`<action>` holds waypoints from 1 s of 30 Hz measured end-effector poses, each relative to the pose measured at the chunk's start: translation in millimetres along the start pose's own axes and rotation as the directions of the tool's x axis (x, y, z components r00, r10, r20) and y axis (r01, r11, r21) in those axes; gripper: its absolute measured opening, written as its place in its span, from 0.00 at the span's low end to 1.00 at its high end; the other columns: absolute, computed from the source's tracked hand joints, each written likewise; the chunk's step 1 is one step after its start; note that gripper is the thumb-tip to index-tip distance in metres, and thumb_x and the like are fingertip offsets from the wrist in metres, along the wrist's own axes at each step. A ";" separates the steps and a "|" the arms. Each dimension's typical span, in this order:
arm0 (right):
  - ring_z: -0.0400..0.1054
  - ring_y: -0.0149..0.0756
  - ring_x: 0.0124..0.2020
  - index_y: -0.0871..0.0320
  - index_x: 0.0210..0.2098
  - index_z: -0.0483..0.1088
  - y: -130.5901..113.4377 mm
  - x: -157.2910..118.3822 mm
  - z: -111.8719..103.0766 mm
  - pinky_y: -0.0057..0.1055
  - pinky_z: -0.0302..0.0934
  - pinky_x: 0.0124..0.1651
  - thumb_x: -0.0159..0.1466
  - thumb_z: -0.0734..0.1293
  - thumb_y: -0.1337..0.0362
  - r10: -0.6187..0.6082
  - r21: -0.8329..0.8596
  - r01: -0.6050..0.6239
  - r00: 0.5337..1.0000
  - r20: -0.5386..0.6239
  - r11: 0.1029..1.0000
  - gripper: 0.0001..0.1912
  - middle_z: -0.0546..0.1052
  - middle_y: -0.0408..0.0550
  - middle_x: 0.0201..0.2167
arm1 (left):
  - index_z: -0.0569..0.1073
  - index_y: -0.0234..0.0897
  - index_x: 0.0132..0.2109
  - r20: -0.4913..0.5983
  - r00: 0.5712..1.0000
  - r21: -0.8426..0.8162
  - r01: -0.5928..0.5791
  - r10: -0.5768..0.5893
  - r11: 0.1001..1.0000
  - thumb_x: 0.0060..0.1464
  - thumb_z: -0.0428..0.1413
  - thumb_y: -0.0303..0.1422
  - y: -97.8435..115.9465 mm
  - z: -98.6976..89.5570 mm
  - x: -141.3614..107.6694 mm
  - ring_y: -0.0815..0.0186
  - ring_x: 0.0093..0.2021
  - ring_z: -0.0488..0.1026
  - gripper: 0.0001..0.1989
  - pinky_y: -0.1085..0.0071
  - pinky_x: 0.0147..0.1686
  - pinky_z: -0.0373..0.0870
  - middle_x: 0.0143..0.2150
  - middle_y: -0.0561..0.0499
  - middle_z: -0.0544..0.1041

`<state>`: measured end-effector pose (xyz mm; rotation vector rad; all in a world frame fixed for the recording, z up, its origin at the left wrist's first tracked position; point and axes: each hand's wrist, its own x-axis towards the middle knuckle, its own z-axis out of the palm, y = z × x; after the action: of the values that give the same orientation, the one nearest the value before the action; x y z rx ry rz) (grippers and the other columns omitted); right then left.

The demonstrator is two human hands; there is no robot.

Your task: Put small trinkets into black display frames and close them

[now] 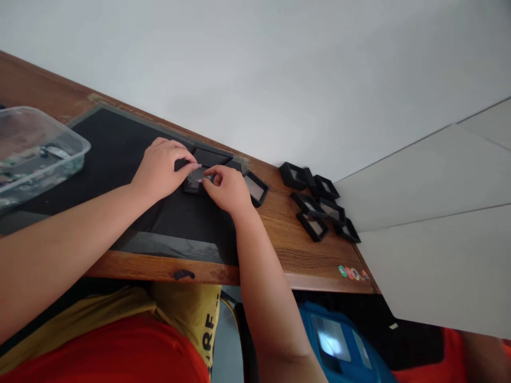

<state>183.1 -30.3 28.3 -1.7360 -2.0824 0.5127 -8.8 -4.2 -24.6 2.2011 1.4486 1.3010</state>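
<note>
- Nearest, the person's lap in a yellow shirt and red cloth fills the bottom edge, with a blue bag or case beside it, partly cut off under the brown wooden table.
- On the black rectangular work mat, the left hand and right hand are close together, fingertips pinching a small black square frame box from either side.
- That box looks light and rigid, thin-walled plastic with what may be a clear film window; I judge it best gripped by its outer edges, since the centre would likely dent or smudge.
- The fingers hide most of it, so whether it is open or closed cannot be told.
- Just beyond, a matching black frame lies at the mat's edge; a cluster of similar black frames sits well apart to the right.
- At far left, a clear plastic tub is cropped, its contents blurred.
- Small coloured stickers on the table edge are too small to read.
</note>
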 end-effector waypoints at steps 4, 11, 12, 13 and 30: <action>0.66 0.32 0.29 0.57 0.45 0.83 2.1 1.5 3.3 0.32 0.55 0.35 0.67 0.71 0.60 -0.004 0.121 0.018 0.993 -0.115 0.992 0.11 0.75 0.40 0.27 | 0.86 0.43 0.44 -0.003 1.000 0.007 0.029 -0.029 1.000 0.67 0.59 0.39 5.5 -5.8 -1.2 0.49 0.50 0.79 0.11 0.53 0.55 0.74 0.44 0.44 0.87; 0.60 0.29 0.25 0.57 0.40 0.82 7.9 6.5 12.2 0.31 0.55 0.33 0.68 0.72 0.57 -0.017 0.324 0.078 0.982 -0.186 0.943 0.10 0.68 0.37 0.21 | 0.87 0.43 0.47 0.026 1.000 -0.025 0.003 -0.002 1.000 0.67 0.58 0.39 11.6 -7.9 -5.4 0.51 0.46 0.81 0.13 0.57 0.49 0.76 0.43 0.44 0.87; 0.60 0.29 0.25 0.58 0.40 0.82 7.6 6.7 12.2 0.31 0.55 0.33 0.68 0.72 0.57 -0.013 0.332 0.075 0.983 -0.185 0.941 0.10 0.68 0.37 0.21 | 0.87 0.43 0.47 0.020 1.000 -0.037 -0.004 0.005 0.999 0.67 0.58 0.40 12.2 -8.1 -5.5 0.52 0.46 0.81 0.13 0.57 0.48 0.76 0.43 0.45 0.87; 0.60 0.29 0.25 0.58 0.40 0.83 7.0 6.7 11.8 0.31 0.55 0.33 0.68 0.72 0.58 -0.009 0.331 0.071 0.983 -0.186 0.941 0.10 0.68 0.37 0.21 | 0.87 0.43 0.47 0.016 1.000 -0.050 -0.012 0.012 0.999 0.66 0.58 0.40 12.8 -8.3 -5.6 0.52 0.46 0.81 0.13 0.57 0.48 0.77 0.43 0.45 0.87; 0.56 0.28 0.23 0.56 0.47 0.83 -0.2 5.0 11.0 0.28 0.54 0.29 0.67 0.69 0.63 -0.003 0.531 0.009 1.000 -0.014 0.848 0.13 0.70 0.38 0.22 | 0.85 0.44 0.43 0.021 0.999 -0.125 -0.029 0.031 0.992 0.65 0.59 0.40 17.2 -12.7 -5.2 0.53 0.46 0.80 0.10 0.57 0.50 0.77 0.44 0.46 0.87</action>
<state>176.6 -25.8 19.3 -1.3933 -1.7092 0.9687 -8.0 -20.6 -9.9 2.1578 1.2940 1.3331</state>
